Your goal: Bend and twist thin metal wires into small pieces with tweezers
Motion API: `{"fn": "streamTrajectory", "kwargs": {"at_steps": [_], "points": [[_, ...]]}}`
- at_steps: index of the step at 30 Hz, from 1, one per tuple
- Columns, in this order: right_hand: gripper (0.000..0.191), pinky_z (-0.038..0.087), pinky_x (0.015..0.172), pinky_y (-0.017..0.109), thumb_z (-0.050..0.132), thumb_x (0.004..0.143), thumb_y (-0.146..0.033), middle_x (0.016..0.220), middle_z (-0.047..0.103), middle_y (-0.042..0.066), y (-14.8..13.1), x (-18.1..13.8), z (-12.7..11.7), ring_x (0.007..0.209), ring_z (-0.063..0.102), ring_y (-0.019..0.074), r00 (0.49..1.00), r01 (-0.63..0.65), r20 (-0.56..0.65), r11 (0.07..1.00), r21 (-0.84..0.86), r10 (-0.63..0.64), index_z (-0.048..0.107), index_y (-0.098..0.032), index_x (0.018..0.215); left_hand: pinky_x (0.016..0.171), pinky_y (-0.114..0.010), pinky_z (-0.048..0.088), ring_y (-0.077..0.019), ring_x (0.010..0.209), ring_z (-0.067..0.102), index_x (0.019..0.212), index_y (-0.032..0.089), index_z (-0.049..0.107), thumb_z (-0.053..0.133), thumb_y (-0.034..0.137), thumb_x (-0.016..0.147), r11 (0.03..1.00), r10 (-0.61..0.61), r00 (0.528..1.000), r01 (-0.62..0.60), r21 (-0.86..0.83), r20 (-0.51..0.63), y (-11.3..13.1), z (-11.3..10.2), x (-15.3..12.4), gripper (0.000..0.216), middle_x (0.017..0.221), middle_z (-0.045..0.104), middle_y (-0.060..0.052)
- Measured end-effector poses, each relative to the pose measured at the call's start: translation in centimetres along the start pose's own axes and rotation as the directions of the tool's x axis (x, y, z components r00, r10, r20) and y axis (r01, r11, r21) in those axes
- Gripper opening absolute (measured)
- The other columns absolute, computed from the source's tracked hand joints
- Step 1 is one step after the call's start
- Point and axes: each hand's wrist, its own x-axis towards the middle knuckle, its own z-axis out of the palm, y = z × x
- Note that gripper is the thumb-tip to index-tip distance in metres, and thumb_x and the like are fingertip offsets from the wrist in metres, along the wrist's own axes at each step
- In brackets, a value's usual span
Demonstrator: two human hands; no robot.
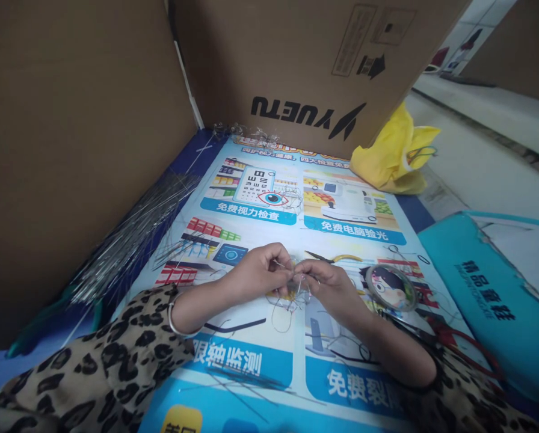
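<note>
Left hand [260,270], right hand [324,284] on wire [293,288] beside tin [391,287]

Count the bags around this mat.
2: a yellow plastic bag against the cardboard box at the back, and a teal bag at the right edge. Others may be hidden.

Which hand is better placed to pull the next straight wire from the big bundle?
Left, probably. The wire bundle lies on the left, nearer the left hand; the right hand would cross over. Both pinch a thin wire.
</note>
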Motion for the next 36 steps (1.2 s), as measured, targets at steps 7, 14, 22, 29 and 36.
{"fn": "streamTrajectory", "kwargs": {"at_steps": [7,14,22,29,36], "points": [[0.021,0.045,0.067,0.025,0.04,0.086,-0.025,0.078,0.064,0.002,0.7,0.1,-0.2,0.075,0.059,0.0137,0.948,0.306,0.034,0.876,-0.373,-0.317,0.06,-0.021,0.082,0.044,-0.016,0.04,-0.006,0.044,0.052,0.077,0.016,0.047,0.056,0.023,0.074,1.0,-0.005,1.0,0.005,0.002,0.004,0.0,-0.1,0.0,0.012,0.049,0.056,0.004],[0.022,0.045,0.069,0.027,0.036,0.087,-0.022,0.08,0.063,0.006,0.6,0.2,-0.4,0.078,0.057,0.0155,0.919,0.384,0.103,0.805,-0.453,-0.381,0.058,-0.018,0.085,0.044,-0.017,0.041,-0.0066,0.044,0.053,0.076,0.015,0.048,0.056,0.024,0.073,1.0,0.001,1.0,-0.001,0.003,0.013,-0.2,-0.1,0.1,0.012,0.048,0.055,0.004],[0.02,0.044,0.068,0.027,0.038,0.088,-0.022,0.077,0.062,0.005,0.1,0.4,-0.8,0.075,0.055,0.0148,0.916,0.4,0.148,0.812,-0.426,-0.373,0.057,-0.018,0.086,0.044,-0.016,0.039,-0.0056,0.043,0.051,0.076,0.015,0.049,0.055,0.023,0.074,0.999,0.021,0.999,-0.022,0.04,0.026,-0.2,-0.3,0.1,0.01,0.047,0.055,0.004],[0.022,0.043,0.068,0.027,0.037,0.088,-0.024,0.078,0.061,0.006,-0.3,0.4,-1.0,0.075,0.055,0.0151,0.927,0.376,0.193,0.817,-0.437,-0.323,0.057,-0.018,0.086,0.044,-0.016,0.04,-0.0053,0.042,0.05,0.076,0.015,0.048,0.054,0.021,0.075,0.999,0.02,0.999,-0.022,0.038,0.045,0.1,-0.3,0.1,0.009,0.047,0.053,0.005],[0.023,0.043,0.066,0.027,0.034,0.089,-0.024,0.075,0.06,0.005,-0.2,0.5,-1.1,0.073,0.053,0.0149,0.916,0.4,0.224,0.799,-0.449,-0.333,0.056,-0.018,0.084,0.043,-0.015,0.039,-0.0046,0.043,0.05,0.076,0.014,0.049,0.054,0.018,0.073,0.997,0.056,0.998,-0.058,0.047,0.038,-0.1,-0.3,0.0,0.006,0.049,0.053,0.005]]}}
